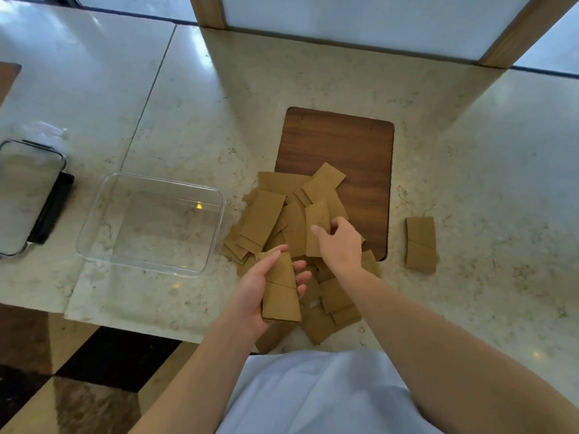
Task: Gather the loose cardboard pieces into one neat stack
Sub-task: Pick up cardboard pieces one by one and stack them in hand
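A loose heap of brown cardboard pieces (266, 214) lies in the middle of the marble counter, partly over a dark wooden board (344, 142). My left hand (253, 289) holds a small stack of cardboard pieces (280, 289) just above the heap's near side. My right hand (340, 242) is closed on one tall cardboard piece (316, 220) at the heap's centre. Two more pieces (420, 244) lie apart on the counter to the right. Other pieces are hidden under my hands and forearms.
An empty clear plastic container (94, 227) stands left of the heap. Further left is its lid (18, 195) with a black object beside it. The counter's (485, 183) near edge runs just in front of my body; a tiled floor lies below left.
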Action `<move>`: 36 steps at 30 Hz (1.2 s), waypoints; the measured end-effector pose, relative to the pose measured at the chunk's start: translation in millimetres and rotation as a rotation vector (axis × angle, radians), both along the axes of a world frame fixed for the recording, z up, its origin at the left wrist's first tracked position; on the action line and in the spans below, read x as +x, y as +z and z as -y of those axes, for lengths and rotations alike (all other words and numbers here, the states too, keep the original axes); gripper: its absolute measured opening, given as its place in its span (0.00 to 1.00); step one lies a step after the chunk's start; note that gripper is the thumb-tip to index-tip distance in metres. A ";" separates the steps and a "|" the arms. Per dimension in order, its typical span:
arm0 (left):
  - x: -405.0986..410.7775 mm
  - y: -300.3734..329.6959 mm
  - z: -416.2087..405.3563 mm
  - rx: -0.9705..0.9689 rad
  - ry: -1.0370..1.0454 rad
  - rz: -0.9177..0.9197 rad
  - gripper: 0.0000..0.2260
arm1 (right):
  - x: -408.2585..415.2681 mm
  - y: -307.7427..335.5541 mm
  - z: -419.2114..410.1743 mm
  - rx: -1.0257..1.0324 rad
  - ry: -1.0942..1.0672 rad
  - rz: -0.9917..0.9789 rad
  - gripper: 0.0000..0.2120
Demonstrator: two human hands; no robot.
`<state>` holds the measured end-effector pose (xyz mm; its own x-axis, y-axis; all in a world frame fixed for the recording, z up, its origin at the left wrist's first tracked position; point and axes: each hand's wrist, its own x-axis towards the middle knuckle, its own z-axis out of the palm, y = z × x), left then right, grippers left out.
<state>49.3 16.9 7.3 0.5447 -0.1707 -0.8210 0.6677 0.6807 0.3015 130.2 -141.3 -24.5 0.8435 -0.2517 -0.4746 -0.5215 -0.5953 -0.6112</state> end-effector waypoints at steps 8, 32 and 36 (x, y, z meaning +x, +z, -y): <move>-1.5 -4.1 12.0 0.026 -0.114 0.041 0.22 | -58.0 51.2 32.5 0.477 -0.044 -0.305 0.11; 0.3 -2.4 5.2 -0.024 -0.061 -0.049 0.12 | 21.1 -8.7 49.5 -0.554 0.434 -0.241 0.46; -0.9 -3.1 8.0 -0.015 -0.078 -0.075 0.12 | 15.2 5.3 67.1 -0.061 0.214 -0.138 0.25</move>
<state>48.4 8.8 4.2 0.4661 -0.2231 -0.8561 0.7393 0.6298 0.2384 145.4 -208.4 -19.2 0.8087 -0.1059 -0.5786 -0.4556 -0.7349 -0.5024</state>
